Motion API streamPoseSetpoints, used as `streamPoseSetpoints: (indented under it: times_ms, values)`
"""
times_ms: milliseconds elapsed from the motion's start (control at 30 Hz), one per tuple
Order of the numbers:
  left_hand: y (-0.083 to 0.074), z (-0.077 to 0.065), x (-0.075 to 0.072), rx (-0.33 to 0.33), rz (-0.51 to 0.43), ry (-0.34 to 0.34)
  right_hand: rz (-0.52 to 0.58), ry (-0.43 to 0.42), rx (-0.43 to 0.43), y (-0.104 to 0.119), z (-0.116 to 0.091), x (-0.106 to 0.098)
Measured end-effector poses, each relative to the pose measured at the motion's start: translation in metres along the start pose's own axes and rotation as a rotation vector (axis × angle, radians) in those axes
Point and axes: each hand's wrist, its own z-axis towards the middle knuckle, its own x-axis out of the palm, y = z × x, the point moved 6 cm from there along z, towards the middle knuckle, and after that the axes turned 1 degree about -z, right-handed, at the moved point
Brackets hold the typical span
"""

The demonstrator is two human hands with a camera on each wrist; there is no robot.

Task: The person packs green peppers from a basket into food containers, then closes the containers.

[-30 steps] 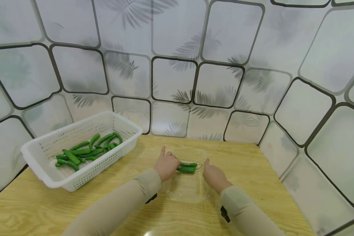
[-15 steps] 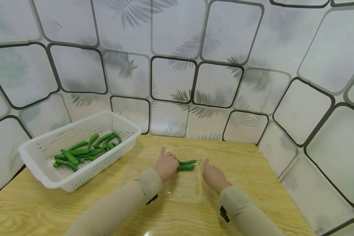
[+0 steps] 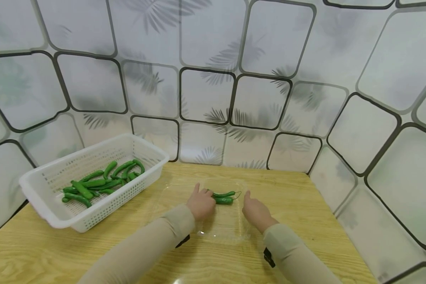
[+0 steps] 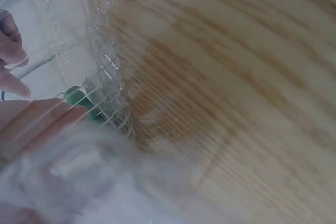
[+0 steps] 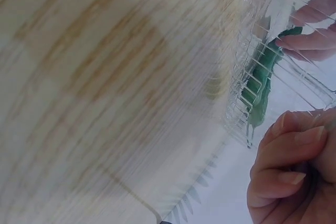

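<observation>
Plain pale-beige long sleeves [image 3: 142, 244], slightly greyer cuffs [image 3: 281, 238]; small black piece [image 3: 268, 257] under each cuff.

The head view looks forward and down from up high, with the patterned wall [image 3: 206, 96] at twelve o'clock. Both wrist views look from low down, very close to the table [image 3: 287, 213]. They share the clear box [image 3: 230, 221]: ten o'clock in the left wrist view, two o'clock in the right.

The head view is bright, the wrist views hazy.

Wood-grain table [image 3: 287, 197], white perforated basket [image 3: 118, 200] at left, clear plastic container [image 3: 227, 223] near middle
</observation>
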Motion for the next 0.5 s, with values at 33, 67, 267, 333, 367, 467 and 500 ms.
streamPoseSetpoints:
  times_ms: [33, 67, 267, 333, 367, 467, 500]
  values:
    - [-0.0005, -0.0007, -0.0007, -0.006, -0.004, 0.008, -0.003, -0.003, -0.004, 0.0004, -0.0003, -0.0002]
    - [-0.0009, -0.0011, -0.0009, -0.012, -0.001, 0.016, 0.001, -0.007, -0.007, 0.0005, -0.0006, -0.0006]
    - [-0.0022, -0.0023, 0.0, -0.044, 0.028, 0.071, -0.013, -0.03, -0.037, 0.0009, -0.002, -0.0023]
    - [-0.0025, -0.0023, 0.0008, -0.052, 0.035, 0.087, -0.021, -0.032, -0.039, 0.0006, -0.002, -0.0025]
    - [-0.0026, -0.0023, 0.0009, -0.056, 0.038, 0.093, -0.025, -0.032, -0.039, 0.0005, -0.002, -0.0026]
    - [-0.0023, -0.0013, 0.0024, -0.07, 0.011, 0.087, -0.013, -0.021, -0.019, 0.0, -0.0013, -0.0022]
    - [-0.0019, -0.0007, 0.0031, -0.074, -0.005, 0.079, -0.009, -0.017, -0.014, -0.0001, -0.0013, -0.002]
